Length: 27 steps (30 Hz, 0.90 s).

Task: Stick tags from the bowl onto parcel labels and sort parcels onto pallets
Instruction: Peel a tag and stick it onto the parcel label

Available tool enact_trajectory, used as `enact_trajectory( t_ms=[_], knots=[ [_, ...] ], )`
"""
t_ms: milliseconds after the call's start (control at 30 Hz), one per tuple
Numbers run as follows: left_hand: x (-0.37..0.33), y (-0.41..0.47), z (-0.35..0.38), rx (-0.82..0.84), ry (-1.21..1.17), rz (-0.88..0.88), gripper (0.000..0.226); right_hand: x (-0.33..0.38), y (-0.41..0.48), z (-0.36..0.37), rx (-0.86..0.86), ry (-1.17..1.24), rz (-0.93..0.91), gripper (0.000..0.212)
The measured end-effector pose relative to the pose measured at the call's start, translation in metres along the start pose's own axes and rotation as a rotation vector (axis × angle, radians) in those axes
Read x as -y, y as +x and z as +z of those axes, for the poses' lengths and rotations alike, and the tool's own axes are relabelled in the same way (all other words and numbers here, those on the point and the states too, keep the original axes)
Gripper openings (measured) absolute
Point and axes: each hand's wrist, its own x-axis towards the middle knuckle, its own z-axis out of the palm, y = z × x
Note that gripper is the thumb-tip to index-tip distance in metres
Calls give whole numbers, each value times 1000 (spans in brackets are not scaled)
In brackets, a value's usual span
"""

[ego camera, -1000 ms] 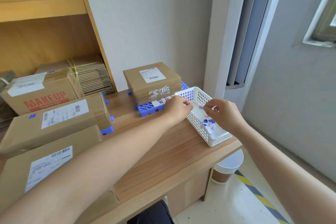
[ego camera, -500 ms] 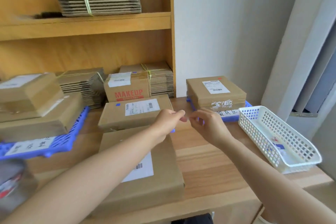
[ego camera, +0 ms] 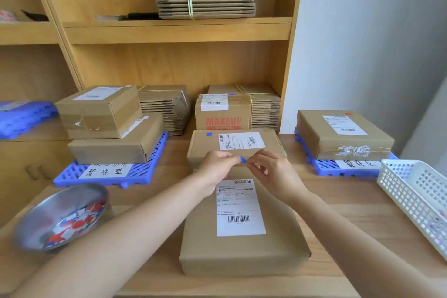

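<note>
My two hands meet in the air just above the far end of the near parcel [ego camera: 242, 256], a flat brown carton lying on the wooden counter [ego camera: 350, 213] straight in front of me. My left hand [ego camera: 217, 167] and my right hand [ego camera: 273, 173] both have their fingertips closed on one small blue tag [ego camera: 242, 159], pinched between them. I seem to be freeing it from its backing, though the piece is too small to be sure.

The near parcel's white shipping label [ego camera: 239, 208] faces up, directly below my wrists, with no coloured tag on it that I can see. So I judge this to be the tagging step, with sorting not yet begun for this carton.

Just behind lies a second parcel [ego camera: 205, 146] with a blue tag beside its label. The steel bowl [ego camera: 63, 197] of red, blue and white tags sits by my left forearm.

The next move calls for lowering the tag onto the label, sticky side down, and pressing it flat with a fingertip (clear of the barcode, I would think). After that the carton needs both hands to reach a pallet. The left pallet [ego camera: 142, 173] holds two cartons, and the right pallet [ego camera: 324, 169] holds one with a red tag. Which takes blue I cannot tell.
</note>
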Motion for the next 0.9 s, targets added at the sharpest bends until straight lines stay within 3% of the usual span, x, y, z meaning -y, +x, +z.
enact_trajectory(
  t_ms=[67,200,267,500,667,900],
  knots=[
    [4,0,-7,-7,44,46,17,4,3,3,7,45,79,9],
    [13,-2,-13,12,121,132,16,12,14,-4,85,268,475,16],
    [14,-5,-12,35,141,153,16,10,17,-6,137,394,588,20],
    [15,-1,-3,77,178,217,16,5,14,-11,290,578,680,21],
    [12,4,5,49,230,243,14,0,13,-15,297,616,729,23],
    [21,16,-4,0,502,325,16,-34,15,-34,394,396,847,19]
  ],
)
